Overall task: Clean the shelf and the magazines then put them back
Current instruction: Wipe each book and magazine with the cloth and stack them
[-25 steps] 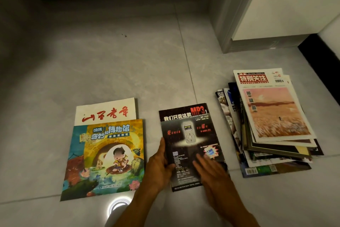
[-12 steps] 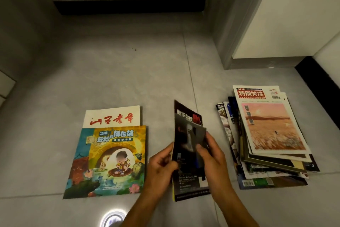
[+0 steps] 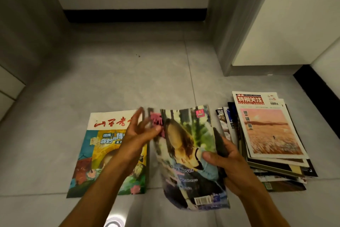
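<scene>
Head view, right hand [image 3: 237, 168] gripping magazine [image 3: 191, 157] edge, left hand [image 3: 139, 134] blurred, seemingly pinching its top corner.

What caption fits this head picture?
Both hands, left hand and right hand, hold a magazine between two floor piles.

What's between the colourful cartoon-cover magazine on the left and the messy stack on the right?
In the head view, the photo-cover magazine, gripped by the right hand, left hand at its edge.
</scene>
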Tool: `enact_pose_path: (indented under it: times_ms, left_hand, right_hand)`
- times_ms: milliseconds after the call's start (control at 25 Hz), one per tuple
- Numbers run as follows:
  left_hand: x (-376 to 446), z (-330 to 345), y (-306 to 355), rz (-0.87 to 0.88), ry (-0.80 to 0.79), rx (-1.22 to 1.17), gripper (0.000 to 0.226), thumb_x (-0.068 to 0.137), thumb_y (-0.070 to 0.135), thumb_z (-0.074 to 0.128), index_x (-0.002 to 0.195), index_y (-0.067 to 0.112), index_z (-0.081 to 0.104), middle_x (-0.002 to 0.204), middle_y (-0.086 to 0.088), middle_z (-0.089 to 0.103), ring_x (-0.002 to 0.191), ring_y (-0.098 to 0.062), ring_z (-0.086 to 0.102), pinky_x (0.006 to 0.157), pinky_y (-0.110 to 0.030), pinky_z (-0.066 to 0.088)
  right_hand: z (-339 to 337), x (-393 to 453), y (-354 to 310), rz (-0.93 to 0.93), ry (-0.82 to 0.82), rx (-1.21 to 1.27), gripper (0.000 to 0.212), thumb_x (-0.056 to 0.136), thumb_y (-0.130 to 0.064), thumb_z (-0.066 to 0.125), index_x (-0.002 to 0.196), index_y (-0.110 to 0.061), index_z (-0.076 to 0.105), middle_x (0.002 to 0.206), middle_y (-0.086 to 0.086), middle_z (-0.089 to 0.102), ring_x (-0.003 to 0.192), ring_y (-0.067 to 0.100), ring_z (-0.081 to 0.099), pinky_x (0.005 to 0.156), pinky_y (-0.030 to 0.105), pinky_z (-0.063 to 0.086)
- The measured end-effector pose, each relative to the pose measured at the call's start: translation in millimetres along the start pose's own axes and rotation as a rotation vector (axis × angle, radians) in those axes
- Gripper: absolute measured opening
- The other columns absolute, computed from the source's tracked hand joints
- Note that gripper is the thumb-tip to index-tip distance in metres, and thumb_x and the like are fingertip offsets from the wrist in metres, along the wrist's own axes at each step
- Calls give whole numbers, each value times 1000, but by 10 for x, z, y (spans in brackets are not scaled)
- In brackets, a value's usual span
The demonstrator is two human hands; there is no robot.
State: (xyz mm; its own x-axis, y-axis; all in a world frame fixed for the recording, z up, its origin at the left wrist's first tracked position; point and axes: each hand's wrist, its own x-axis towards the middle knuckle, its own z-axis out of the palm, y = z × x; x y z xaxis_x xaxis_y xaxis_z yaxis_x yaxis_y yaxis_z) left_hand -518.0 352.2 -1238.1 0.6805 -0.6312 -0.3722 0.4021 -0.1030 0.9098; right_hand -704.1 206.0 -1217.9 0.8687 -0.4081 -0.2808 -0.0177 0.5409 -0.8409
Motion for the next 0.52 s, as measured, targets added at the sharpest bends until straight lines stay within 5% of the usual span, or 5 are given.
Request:
enact_pose_path:
  times_ms: [80,160,320,440,520]
  left_hand:
    - [-49,-124,-59,-104,-224,-193,63,47,25,95,104,14,71,99,-11,73,98,-29,69,80,-35,56]
    - [-136,-146,-94,-134,-326,-253,55,42,19,96,92,8,75,93,-18,73,89,-30,70,76,-36,58]
    - [-173,70,-64,10,-127,-36,21,65,8,84,83,12,74,86,-12,74,87,-27,70,74,-33,58]
    - [-178,177,67,227,-30,293,16,83,11,70,84,27,74,81,5,75,79,-9,70,71,-24,54]
    - [-231,410,123,398,-77,463,15,89,19,67,91,33,74,83,12,74,80,1,67,70,-19,50]
  right_hand:
    - [-99,-17,1,21,1,-86,55,42,-31,96,93,-21,78,101,13,73,92,26,71,71,29,57]
    - [-183,-19,-58,11,73,-174,38,56,-25,90,92,-23,77,100,11,74,95,28,70,71,28,57]
    - [-310,101,-38,-116,410,-394,39,78,-9,70,113,-28,67,111,1,69,103,23,66,80,39,57]
    - [-116,140,-68,-499,856,-678,40,95,-24,58,133,-30,47,125,-8,54,117,17,51,97,50,47]
    - [234,126,-83,-866,677,-1060,39,96,-21,47,135,-22,44,128,-3,53,120,21,46,102,43,40]
